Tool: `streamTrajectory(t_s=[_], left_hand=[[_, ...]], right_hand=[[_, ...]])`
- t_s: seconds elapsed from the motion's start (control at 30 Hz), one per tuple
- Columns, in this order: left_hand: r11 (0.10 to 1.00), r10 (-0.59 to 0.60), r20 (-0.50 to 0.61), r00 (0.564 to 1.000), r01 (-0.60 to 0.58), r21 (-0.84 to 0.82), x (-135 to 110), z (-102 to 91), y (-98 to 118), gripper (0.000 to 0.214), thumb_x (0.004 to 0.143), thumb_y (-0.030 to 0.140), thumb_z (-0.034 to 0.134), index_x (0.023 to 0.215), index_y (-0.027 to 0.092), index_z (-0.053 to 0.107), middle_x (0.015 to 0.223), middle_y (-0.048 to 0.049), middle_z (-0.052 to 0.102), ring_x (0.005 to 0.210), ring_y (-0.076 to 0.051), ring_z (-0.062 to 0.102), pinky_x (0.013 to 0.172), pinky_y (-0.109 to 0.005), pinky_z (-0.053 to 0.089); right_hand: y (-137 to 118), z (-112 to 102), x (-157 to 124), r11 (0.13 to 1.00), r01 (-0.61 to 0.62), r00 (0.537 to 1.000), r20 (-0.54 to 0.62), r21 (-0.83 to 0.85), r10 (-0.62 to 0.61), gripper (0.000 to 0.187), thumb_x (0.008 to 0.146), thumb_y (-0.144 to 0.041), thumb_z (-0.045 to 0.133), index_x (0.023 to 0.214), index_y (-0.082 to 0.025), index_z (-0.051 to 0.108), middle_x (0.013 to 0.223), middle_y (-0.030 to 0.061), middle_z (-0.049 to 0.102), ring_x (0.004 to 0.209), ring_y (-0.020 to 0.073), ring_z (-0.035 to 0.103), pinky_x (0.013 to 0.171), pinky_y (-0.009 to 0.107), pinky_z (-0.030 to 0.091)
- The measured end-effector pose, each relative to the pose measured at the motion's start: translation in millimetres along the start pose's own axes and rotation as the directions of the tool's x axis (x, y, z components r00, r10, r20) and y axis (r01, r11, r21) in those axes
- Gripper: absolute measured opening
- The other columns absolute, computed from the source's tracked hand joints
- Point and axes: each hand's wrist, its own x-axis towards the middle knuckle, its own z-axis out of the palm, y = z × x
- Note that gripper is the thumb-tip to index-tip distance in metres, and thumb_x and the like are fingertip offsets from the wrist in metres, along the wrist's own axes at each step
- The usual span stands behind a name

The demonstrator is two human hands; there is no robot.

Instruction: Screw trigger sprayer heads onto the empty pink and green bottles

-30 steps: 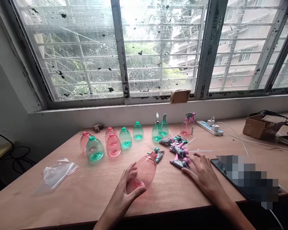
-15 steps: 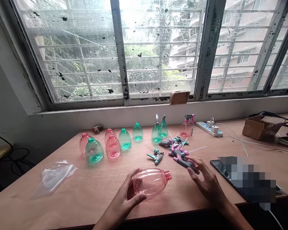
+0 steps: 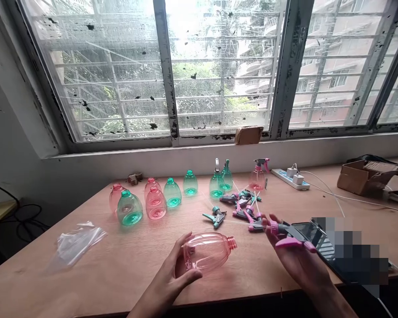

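My left hand (image 3: 172,274) is wrapped round the base of a clear pink bottle (image 3: 210,251), tilted on its side with its threaded neck to the right. The bottle has no head on it. On the right, my right hand (image 3: 301,269) holds a pink and grey trigger spray head (image 3: 290,243) by its collar, and a thin clear tube runs left from it. Left of that hand lies a pile of spray heads (image 3: 242,212) in pink, green and grey. A single green and grey spray head (image 3: 215,216) rests apart from the pile, just behind the bottle.
Several open pink and green bottles (image 3: 130,210) stand at the left back. Green spray bottles (image 3: 216,185) and a pink spray bottle (image 3: 257,179) stand near the wall. A plastic bag (image 3: 79,243), power strip (image 3: 290,179), cardboard box (image 3: 354,176) and dark phone-like device (image 3: 313,238) also lie on the table.
My right hand has picked a pink and grey spray head off the pile and turned palm-up, moving slightly right. My left hand and the pink bottle stay nearly still.
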Motion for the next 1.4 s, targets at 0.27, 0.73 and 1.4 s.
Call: streamTrajectory(t_s=[0.27, 0.73, 1.4], left_hand=[[1.0, 0.013, -0.053, 0.999, -0.012, 0.016, 1.0, 1.5, 2.5, 0.068, 0.089, 0.048, 0.07, 0.146, 0.03, 0.036, 0.155, -0.0095, 0.045, 0.143, -0.032, 0.044, 0.122, -0.049, 0.03], [0.998, -0.048, 0.085, 0.995, 0.044, 0.053, -6.1, 0.9, 11.5, 0.078, 0.088, 0.048, 0.071, 0.152, 0.034, 0.028, 0.16, -0.0079, 0.038, 0.142, -0.032, 0.044, 0.122, -0.049, 0.031], [0.995, -0.053, 0.073, 0.996, 0.047, 0.082, -6.7, 0.1, 6.9, 0.077, 0.092, 0.053, 0.062, 0.154, 0.029, 0.022, 0.147, -0.014, 0.052, 0.14, -0.03, 0.047, 0.12, -0.049, 0.029]], right_hand=[[7.9, 9.2, -6.4, 0.997, 0.072, 0.997, -0.004, 0.019, -0.072, 0.1, 0.062, -0.052, 0.091, 0.148, -0.04, 0.042, 0.133, 0.0049, 0.069, 0.11, 0.0258, 0.072, 0.095, 0.039, 0.061], [17.8, 20.9, -7.8, 0.981, 0.088, 0.991, -0.088, -0.175, -0.105, 0.049, 0.086, -0.056, 0.071, 0.12, -0.023, 0.058, 0.103, 0.0084, 0.079, 0.077, 0.0238, 0.075, 0.051, 0.029, 0.061], [19.2, 20.8, -8.9, 0.989, 0.076, 0.989, -0.117, -0.128, -0.091, 0.046, 0.081, -0.055, 0.078, 0.114, -0.03, 0.06, 0.074, -0.0065, 0.061, 0.05, 0.0091, 0.047, 0.04, 0.018, 0.043]])
